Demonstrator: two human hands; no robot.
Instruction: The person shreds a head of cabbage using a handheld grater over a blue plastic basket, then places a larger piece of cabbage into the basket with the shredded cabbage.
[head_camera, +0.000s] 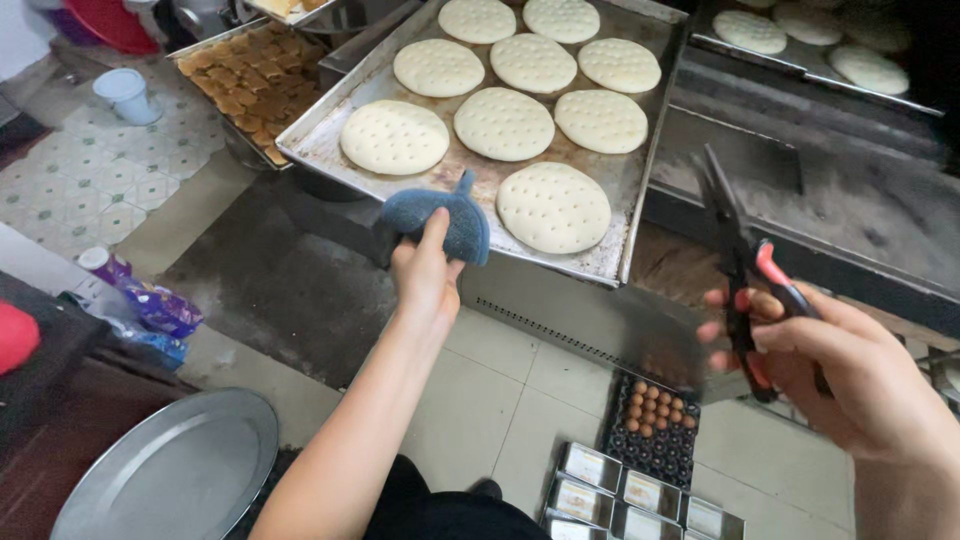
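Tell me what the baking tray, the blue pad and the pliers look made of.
Baking tray: bare metal, dull grey, stained brown. Blue pad in the left hand: likely thick fabric, with a soft, matte, fuzzy look. Pliers in the right hand: dark metal jaws, with red grips that look plastic or rubber.

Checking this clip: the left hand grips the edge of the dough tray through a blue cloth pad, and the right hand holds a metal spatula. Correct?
One detail is off. In the head view, the right hand holds pliers with red and black handles, not a spatula. The rest stands: the left hand grips the edge of the dough tray through a blue cloth pad.
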